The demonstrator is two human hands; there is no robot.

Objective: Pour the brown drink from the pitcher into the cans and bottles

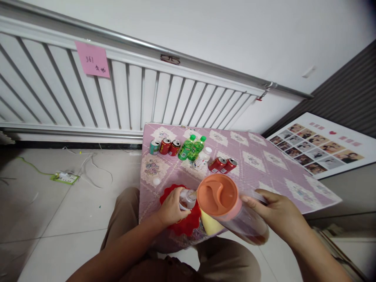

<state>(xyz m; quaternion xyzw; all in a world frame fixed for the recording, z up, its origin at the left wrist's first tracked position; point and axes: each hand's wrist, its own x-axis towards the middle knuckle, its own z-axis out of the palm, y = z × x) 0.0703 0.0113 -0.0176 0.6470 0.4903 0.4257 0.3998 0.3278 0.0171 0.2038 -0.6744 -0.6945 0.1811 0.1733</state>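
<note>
My left hand (170,209) is wrapped around a small clear bottle (187,199), which stands uncapped over a red scalloped mat (188,226). In my right hand (277,209) is the handle of a clear pitcher (246,226) with an orange lid (217,196). The pitcher is tilted to the left, its spout at the bottle's mouth, and brownish liquid shows in its lower end. Whether liquid is flowing is hard to make out. A yellow cloth (210,224) lies beside the mat, partly under the pitcher. A white cap (156,181) rests on the tablecloth to the left.
Across the purple tablecloth (252,160) stand a teal can (154,147), red cans (170,147), green bottles (190,149), a white bottle (201,158) and two more red cans (222,166). A radiator (135,94) runs behind. A photo board (323,145) leans at right.
</note>
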